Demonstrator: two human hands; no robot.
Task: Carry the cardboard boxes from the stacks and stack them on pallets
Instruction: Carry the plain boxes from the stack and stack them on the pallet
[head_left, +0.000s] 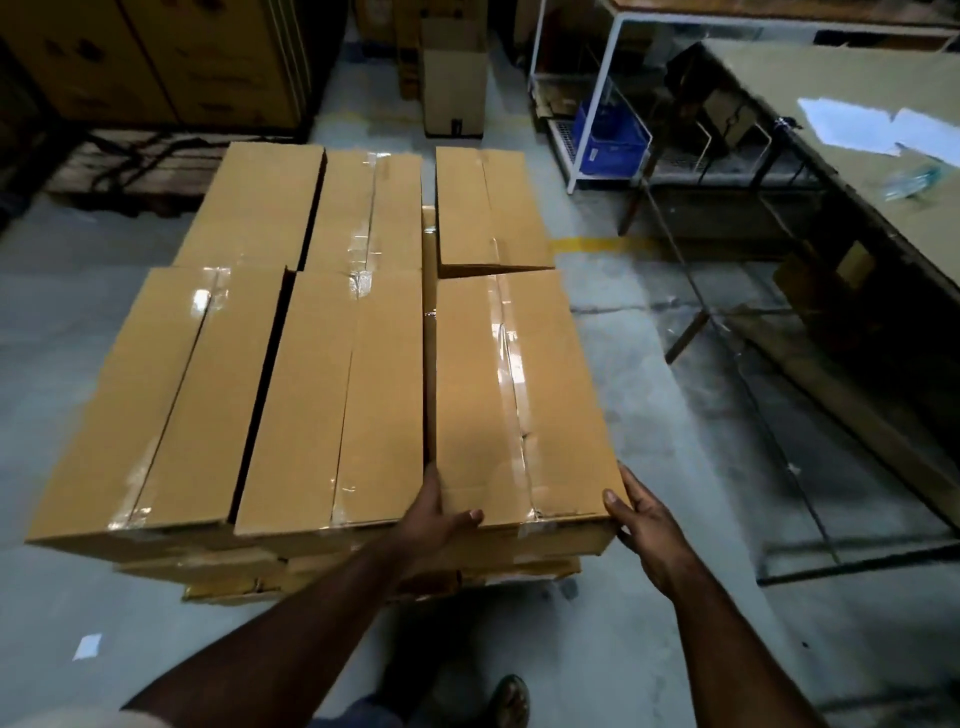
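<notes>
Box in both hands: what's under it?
The box lies on more cardboard boxes; their near edges show below. Any pallet beneath is covered.

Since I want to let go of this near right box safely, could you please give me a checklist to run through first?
1. Left hand on near left corner of the held box: ok.
2. Right hand on near right corner: ok.
3. Box flat on the layer below: cannot tell.
4. Aligned with the middle box: not ok, a gap shows.
5. Far right box sits level: not ok, tilted.
6. Pallet under stack: cannot tell.
</notes>
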